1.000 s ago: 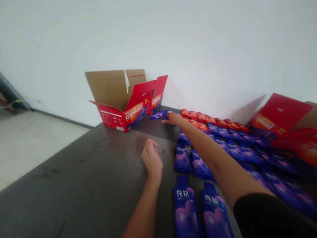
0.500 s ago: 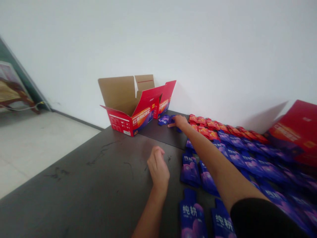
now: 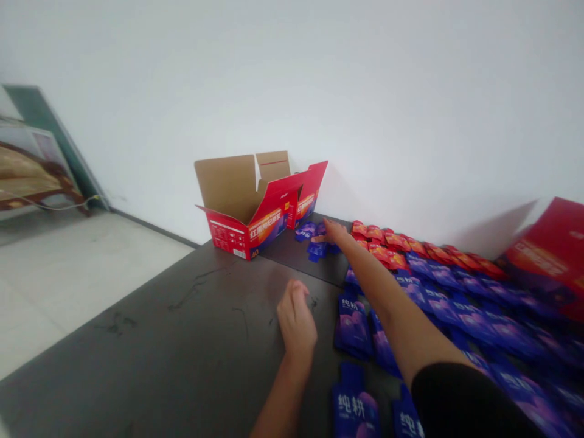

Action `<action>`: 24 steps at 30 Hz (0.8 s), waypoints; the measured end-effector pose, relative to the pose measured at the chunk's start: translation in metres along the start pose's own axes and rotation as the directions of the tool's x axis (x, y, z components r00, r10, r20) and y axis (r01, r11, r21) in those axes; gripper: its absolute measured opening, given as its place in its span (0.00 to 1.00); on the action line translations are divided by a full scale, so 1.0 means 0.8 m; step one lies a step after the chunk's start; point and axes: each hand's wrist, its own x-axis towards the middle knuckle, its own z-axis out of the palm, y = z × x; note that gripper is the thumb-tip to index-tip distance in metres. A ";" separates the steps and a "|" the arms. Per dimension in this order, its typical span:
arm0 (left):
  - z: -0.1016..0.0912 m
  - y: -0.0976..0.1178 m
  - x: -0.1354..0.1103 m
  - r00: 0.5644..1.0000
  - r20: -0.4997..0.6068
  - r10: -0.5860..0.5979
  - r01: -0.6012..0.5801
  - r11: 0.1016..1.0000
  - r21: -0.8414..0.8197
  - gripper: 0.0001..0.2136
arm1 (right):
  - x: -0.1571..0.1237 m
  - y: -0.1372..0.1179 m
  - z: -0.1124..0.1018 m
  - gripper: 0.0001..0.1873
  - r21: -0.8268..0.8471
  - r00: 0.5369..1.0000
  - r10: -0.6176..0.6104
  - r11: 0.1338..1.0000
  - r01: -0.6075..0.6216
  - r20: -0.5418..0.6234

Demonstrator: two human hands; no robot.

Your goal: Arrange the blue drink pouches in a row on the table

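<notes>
My right hand (image 3: 334,232) reaches far across the table over a few blue pouches (image 3: 316,249) near the back wall. Its thumb and fingers are apart, just above or touching the pouches; the contact is partly hidden. My left hand (image 3: 297,319) hovers over the dark table with its fingers curled and held together, and nothing shows in it. Nearest to it on the right lies a blue pouch with white lettering (image 3: 353,325). An open red carton (image 3: 249,231) stands left of the small group of pouches.
Another red carton (image 3: 306,204) stands behind the first. Rows of blue pouches (image 3: 460,307) cover the table's right side, with red pouches (image 3: 392,240) along the wall. A red box (image 3: 552,249) leans at far right. The table's left edge borders a pale floor (image 3: 114,258).
My right hand's fingers have spread, and a blue pouch now shows below them. My left hand keeps its curled pose. The whole view has shifted slightly.
</notes>
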 end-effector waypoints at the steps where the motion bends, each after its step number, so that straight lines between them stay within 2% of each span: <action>1: 0.001 0.001 -0.001 1.000 0.000 -0.012 0.012 1.000 -0.005 0.17 | 0.003 0.001 0.002 0.56 0.004 1.000 0.007 1.000 -0.007 0.018; 9: 0.002 0.006 -0.006 0.999 0.024 0.022 -0.023 1.000 0.019 0.18 | 0.015 0.014 0.002 0.48 -0.003 0.998 -0.037 0.999 0.038 0.060; 14: 0.002 0.007 -0.007 0.999 0.039 0.033 -0.034 0.999 0.026 0.17 | 0.006 0.005 -0.008 0.51 0.054 0.993 -0.101 0.994 0.098 0.061; 18: 0.003 0.010 -0.007 0.999 0.047 0.025 -0.027 0.999 0.035 0.17 | 0.004 -0.005 -0.017 0.56 0.063 0.995 -0.103 0.993 0.102 0.006; 20: 0.003 0.011 -0.007 0.998 0.054 0.028 -0.030 0.999 0.038 0.18 | 0.005 -0.010 -0.019 0.52 0.054 0.995 -0.097 0.994 0.098 -0.005; 24: 0.002 0.014 -0.007 0.997 0.063 0.043 -0.046 0.998 0.043 0.17 | 0.004 -0.015 -0.020 0.30 0.056 0.991 -0.131 0.990 0.130 0.020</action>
